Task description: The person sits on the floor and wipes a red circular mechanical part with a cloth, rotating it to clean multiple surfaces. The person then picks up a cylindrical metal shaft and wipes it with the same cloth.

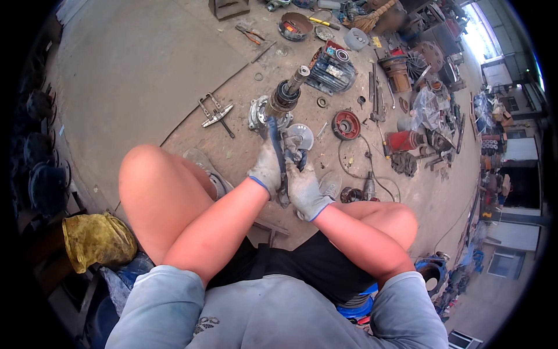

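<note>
Both my hands wear whitish work gloves with blue cuffs and are close together between my knees. My left hand [267, 166] is closed around a long dark blue-grey strip that looks like cloth [275, 139]; its upper end reaches a metal shaft with a bearing [285, 96]. Close beside it, my right hand [303, 186] has its fingers closed on the dark, bunched part of the same strip. The shaft stands tilted out of a pale metal flange [256, 113] on the ground. Just beyond my right hand lies a round grey metal disc [302, 137].
A two-armed puller [217, 113] lies left of the shaft. An electric motor [331, 71], a red ring-shaped part [346, 125] and a grinder-like tool with a cord [369, 187] are to the right. Pliers [250, 35] and a brown pan [295, 27] lie farther off.
</note>
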The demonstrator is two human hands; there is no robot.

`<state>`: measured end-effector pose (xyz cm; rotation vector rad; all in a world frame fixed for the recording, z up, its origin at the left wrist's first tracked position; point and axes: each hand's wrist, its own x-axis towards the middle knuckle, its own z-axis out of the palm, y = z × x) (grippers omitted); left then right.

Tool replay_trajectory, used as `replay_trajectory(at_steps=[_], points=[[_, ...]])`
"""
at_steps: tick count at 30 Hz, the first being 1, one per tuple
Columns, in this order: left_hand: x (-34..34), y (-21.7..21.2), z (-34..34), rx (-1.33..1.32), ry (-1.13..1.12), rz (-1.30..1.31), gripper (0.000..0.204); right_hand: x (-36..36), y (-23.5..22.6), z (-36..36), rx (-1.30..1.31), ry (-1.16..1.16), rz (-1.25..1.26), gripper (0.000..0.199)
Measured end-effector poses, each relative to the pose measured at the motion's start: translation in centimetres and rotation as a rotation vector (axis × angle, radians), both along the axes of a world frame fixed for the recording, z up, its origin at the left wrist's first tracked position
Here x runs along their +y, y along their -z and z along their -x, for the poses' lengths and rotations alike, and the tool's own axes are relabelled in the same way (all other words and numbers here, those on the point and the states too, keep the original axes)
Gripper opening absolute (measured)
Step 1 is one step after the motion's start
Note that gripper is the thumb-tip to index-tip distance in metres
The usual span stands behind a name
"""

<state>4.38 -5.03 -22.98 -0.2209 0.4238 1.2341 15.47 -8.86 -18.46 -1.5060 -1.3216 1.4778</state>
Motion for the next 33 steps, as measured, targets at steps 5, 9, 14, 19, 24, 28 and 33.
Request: replay_trajectory(at_steps=[5,9,14,19,24,28,33], points=[[0.0,-3.4,1.1,0.249,-0.026,-0.054,0.064,-0.3,-1.0,0.8,0.116,-0.067,-0.055,0.037],[-1.5,-1.4,0.7,0.150,-0.076,-0.038,0.051,-0.4,-2.6,2.0,0.051,-0.014,-0.023,0.037],[-4.5,-3.2,-2.1,0.465,-0.079,-0.155,0.054,3.2,-1.1,1.6,0.172,0.153,0.000,0.031],[-5.3,-7.2,-2.4,0.379,-0.054,-0.102,0.058,3.2,0.2,1.4,-0.079,0.048,0.018,0.023],[-4.8,-4.9,0.9,0.291,-0.136,0.072,0.061,-0.9,0.0,0.3,-0.660,-0.574,-0.657,0.027],[-3.3,-8.2,2.9,0.501,-0.142,0.213,0.084,-2.8,-4.4,1.3,0.249,-0.169,0.115,0.029],[-2.7,-6.5,3.5,0.669,-0.210,-0.060,0.081,-0.7,-6.4,-0.5,0.222,-0.248,0.260,0.030]])
